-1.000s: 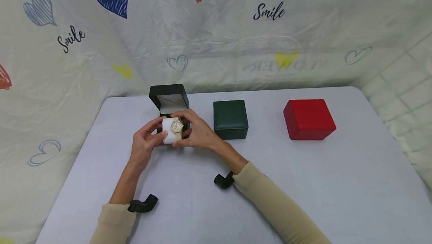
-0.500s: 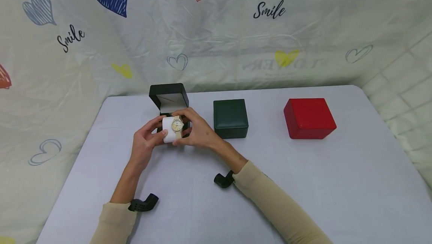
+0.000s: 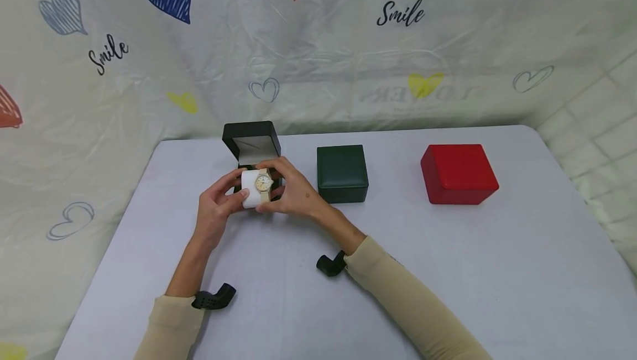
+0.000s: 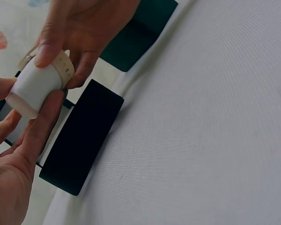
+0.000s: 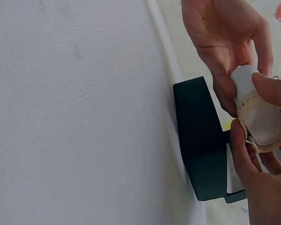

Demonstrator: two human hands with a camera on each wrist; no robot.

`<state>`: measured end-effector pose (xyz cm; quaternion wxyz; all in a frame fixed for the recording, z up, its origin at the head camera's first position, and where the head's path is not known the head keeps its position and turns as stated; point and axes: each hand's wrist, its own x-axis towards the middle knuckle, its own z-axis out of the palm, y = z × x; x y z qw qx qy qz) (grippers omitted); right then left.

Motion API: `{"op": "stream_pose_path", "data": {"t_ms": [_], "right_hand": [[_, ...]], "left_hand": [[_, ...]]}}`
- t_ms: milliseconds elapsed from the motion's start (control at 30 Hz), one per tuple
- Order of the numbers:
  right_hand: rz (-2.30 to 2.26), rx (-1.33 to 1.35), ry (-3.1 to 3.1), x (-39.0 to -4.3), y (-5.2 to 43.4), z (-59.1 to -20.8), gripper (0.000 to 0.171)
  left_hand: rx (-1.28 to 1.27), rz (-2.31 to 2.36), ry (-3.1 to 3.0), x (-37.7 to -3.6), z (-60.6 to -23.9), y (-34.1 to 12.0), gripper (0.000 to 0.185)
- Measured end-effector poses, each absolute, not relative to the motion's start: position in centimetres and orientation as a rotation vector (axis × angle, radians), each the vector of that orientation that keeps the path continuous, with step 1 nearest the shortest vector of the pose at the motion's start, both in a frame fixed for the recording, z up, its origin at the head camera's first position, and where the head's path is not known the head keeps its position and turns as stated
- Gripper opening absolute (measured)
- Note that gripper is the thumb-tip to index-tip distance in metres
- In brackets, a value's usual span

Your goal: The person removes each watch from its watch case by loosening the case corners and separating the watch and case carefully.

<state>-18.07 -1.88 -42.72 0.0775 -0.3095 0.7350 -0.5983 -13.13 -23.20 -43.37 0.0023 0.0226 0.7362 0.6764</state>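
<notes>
A small wristwatch (image 3: 264, 183) with a cream strap and gold-rimmed face is wrapped around a white watch cushion (image 3: 250, 189). My left hand (image 3: 215, 208) grips the cushion's bare left end between thumb and fingers. From the other side, my right hand (image 3: 297, 191) holds the watch, its thumb low and its fingers at the top. Holes in the strap (image 4: 64, 68) show in the left wrist view. Both hands are in front of a dark green watch box (image 3: 251, 129), its lid raised and pale lining showing. The base is mostly hidden behind the hands; its outer wall (image 5: 201, 140) appears in the right wrist view.
A closed green box (image 3: 342, 169) stands just right of the hands, and a closed red box (image 3: 460, 175) farther right. A white cloth covers the table (image 3: 398, 277). Behind its back edge hangs a curtain (image 3: 328, 45) printed with hearts.
Both hands keep the same hold on the watch and cushion, raised very slightly in the picture. The head view has shifted a little; the boxes have not moved on the table.
</notes>
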Motion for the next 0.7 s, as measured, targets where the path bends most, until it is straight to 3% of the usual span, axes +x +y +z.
{"op": "stream_pose_path", "data": {"t_ms": [700], "right_hand": [[-1.801,-0.898,2.211,-18.12,-1.75,-42.70,0.083]], "left_hand": [[0.030,2.132,2.305,-13.22,-43.22,-22.87,0.051]]}}
